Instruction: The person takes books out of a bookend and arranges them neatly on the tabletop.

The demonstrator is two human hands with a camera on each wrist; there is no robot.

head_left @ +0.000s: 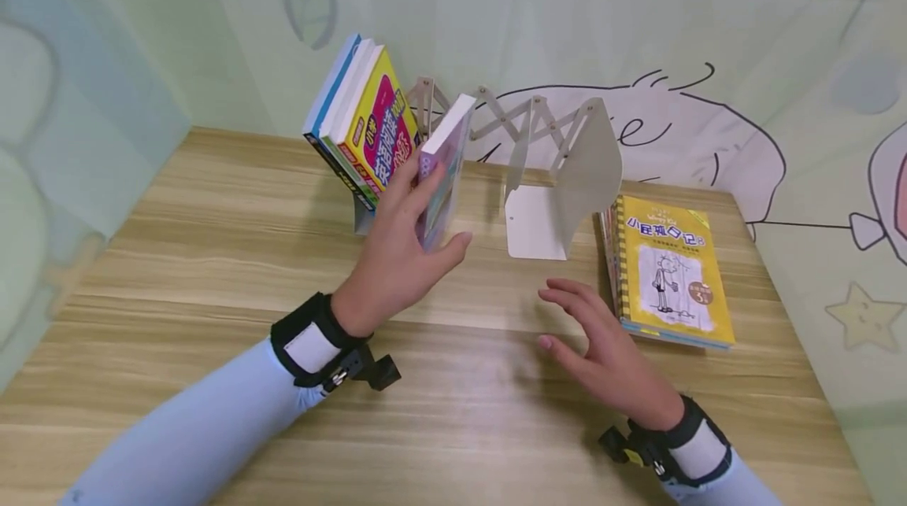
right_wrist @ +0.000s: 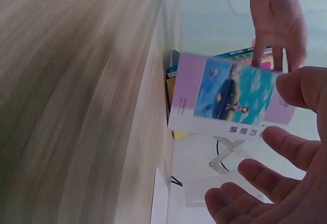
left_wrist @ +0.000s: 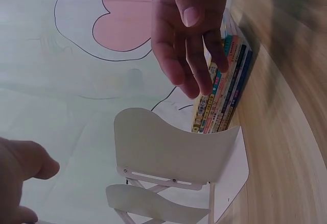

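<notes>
In the head view my left hand (head_left: 397, 246) touches a thin purple-and-white book (head_left: 445, 160) with nearly straight fingers, at its spine side; its thumb stands out to the right. The book is upright and tilted, and its picture cover (right_wrist: 235, 94) shows in the right wrist view. Left of it, several books, one a yellow-and-pink book (head_left: 383, 128), lean together in an expandable bookend (head_left: 534, 227). My right hand (head_left: 609, 356) hovers over the table's right half, fingers spread and holding nothing, nearest to a pile of books with a yellow comic book (head_left: 669, 274) on top.
The bookend's white right-hand plates (head_left: 588, 168) and its folding lattice (head_left: 496, 112) stand along the back. Behind the wooden table (head_left: 453, 419) hangs a pale printed wall cloth (head_left: 439, 10), which also runs along both sides.
</notes>
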